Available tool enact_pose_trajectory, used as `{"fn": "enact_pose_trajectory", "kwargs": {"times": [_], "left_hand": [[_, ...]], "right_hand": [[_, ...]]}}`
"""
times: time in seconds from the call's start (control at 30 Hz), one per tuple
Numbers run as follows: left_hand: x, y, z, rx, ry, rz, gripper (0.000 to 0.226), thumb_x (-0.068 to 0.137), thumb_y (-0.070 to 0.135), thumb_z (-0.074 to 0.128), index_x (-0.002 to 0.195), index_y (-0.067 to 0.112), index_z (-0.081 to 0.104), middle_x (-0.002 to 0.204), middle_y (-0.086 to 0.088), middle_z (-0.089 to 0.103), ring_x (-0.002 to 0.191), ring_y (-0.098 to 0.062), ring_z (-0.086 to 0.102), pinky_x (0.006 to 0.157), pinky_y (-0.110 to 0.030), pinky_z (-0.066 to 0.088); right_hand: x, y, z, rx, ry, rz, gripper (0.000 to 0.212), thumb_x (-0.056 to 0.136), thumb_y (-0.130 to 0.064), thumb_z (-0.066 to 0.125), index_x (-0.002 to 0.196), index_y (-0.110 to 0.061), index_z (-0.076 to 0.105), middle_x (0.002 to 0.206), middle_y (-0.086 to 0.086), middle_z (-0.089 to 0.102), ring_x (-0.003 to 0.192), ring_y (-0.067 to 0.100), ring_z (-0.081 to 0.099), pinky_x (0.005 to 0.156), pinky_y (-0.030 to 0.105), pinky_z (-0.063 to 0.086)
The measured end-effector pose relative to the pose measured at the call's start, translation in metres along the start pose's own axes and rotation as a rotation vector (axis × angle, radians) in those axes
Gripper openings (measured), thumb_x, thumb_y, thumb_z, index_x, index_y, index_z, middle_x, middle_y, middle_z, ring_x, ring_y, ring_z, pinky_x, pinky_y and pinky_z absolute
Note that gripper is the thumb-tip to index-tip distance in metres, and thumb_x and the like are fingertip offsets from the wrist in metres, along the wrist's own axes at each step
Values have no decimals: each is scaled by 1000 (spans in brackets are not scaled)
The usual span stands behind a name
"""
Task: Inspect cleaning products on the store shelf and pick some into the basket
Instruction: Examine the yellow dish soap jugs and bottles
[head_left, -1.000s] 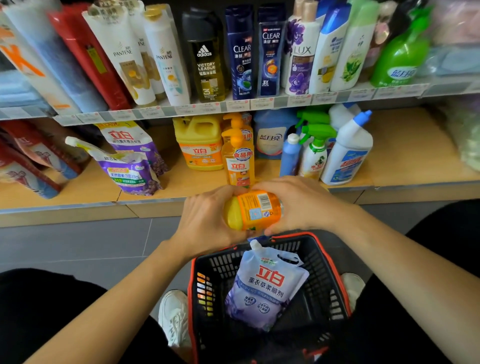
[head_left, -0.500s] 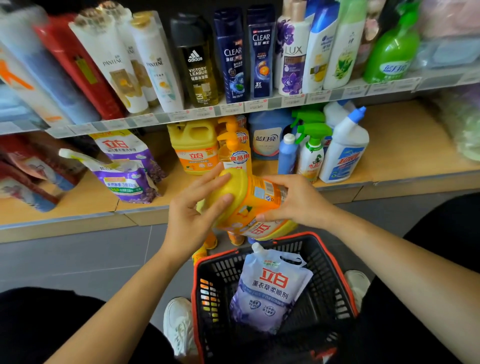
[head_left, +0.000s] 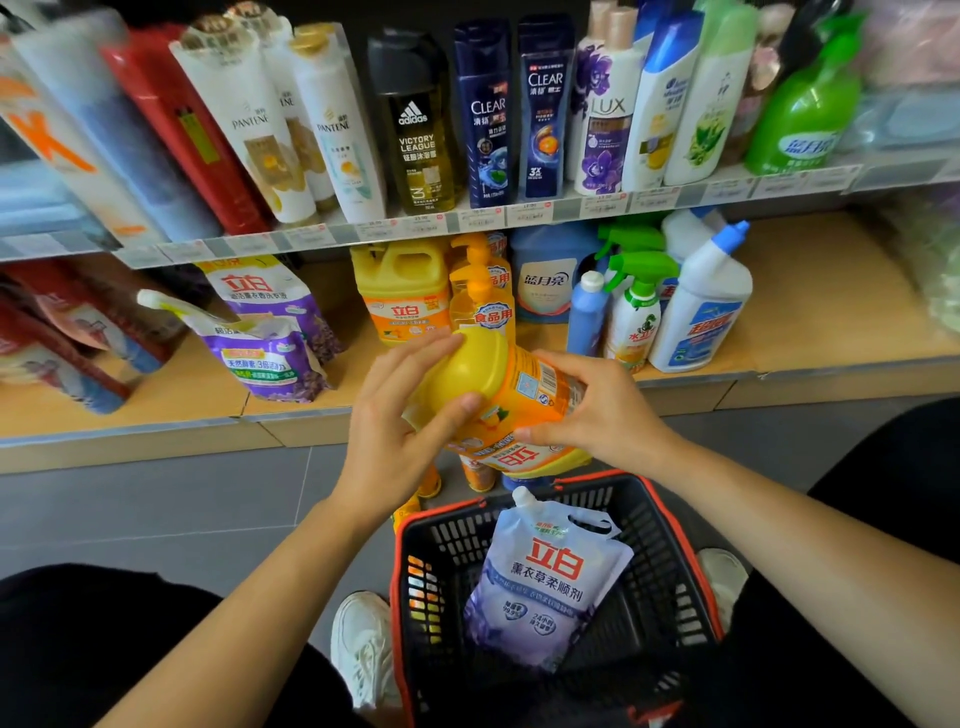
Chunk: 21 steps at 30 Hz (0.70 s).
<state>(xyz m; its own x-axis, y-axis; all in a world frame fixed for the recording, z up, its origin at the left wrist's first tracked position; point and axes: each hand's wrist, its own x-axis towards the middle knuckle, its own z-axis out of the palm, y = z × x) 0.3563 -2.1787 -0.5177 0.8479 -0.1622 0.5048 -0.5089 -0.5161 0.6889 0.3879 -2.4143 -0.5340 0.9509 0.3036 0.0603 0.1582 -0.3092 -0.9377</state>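
The left hand (head_left: 395, 415) lay with its fingers nearly straight, pressed against the rounded end of a yellow plastic bottle (head_left: 498, 400) with an orange label. The right hand (head_left: 597, 410) gripped the labelled body, its fingers curled round the far side. Between them the yellow plastic bottle hung tilted in the air, its logo reading upside down and its barcode facing up. Its orange pump end pointed down, just above the near rim of the black plastic basket (head_left: 670, 540) with a red edge.

The step looked like inspection. To do it well, the right hand should probably carry the weight while the left only steadies and turns, since a smooth bottle held pump-down could slip or drip. Once the label is read, it seems best lowered beside the pale lilac refill pouch (head_left: 545, 587) that lay in the basket, not dropped onto the pouch's spout.

Behind the hands stood the wooden lower shelf (head_left: 831, 312), with more yellow detergent bottles (head_left: 400, 296) close behind.

A second before, both hands had wrapped the bottle as it lay sideways and lower, its end toward the camera. It was then tipped over and raised, and the left fingers opened out flat. The pouch and basket stayed put.
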Motion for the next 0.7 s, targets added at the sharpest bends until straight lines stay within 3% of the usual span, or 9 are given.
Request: {"fn": "enact_pose_trajectory", "kwargs": {"times": [0.17,0.23,0.37,0.5,0.6,0.7], "left_hand": [[1,0,-2,-129,-92,-129,56,95,59,57,143,31,51,143,14,53,135,-21,49,100,-57,49],[3,-1,-4,-171,-133,-177,56,94,60,54,142,33,51,141,11,55,132,-25,52,98,-60,49],[7,0,-8,-247,-197,-238,53,96,52,45,141,26,52,139,3,57,129,-26,54,100,-57,49],[14,-2,-17,-357,-201,-337,36,104,37,42,133,32,62,133,15,64,126,-9,57,101,-30,49],[16,-5,-23,-422,-140,-401,28,104,25,52,122,35,70,126,14,70,121,-8,62,104,-38,50],[15,-8,-28,-456,-56,-453,28,102,14,54,122,23,71,124,7,72,121,-12,63,107,-48,49]], "right_hand": [[-3,0,2,-3,8,-49,85,62,-11,93,138,-6,55,124,2,69,111,6,66,94,22,53],[-5,0,4,-18,9,-65,87,62,-13,94,139,-7,55,124,3,69,112,7,66,95,23,52],[-7,0,7,17,-3,-73,86,63,-11,94,139,-8,56,124,3,69,111,8,67,95,25,53],[-8,2,8,68,-7,-75,84,63,-10,92,139,-7,56,121,-1,70,108,4,68,90,19,53],[-8,3,8,117,-17,-81,81,64,-10,91,137,-7,57,121,-1,71,109,8,68,90,21,54],[-7,5,7,188,-22,-80,78,66,-11,89,136,-6,58,122,1,71,112,14,68,93,29,56]]}}
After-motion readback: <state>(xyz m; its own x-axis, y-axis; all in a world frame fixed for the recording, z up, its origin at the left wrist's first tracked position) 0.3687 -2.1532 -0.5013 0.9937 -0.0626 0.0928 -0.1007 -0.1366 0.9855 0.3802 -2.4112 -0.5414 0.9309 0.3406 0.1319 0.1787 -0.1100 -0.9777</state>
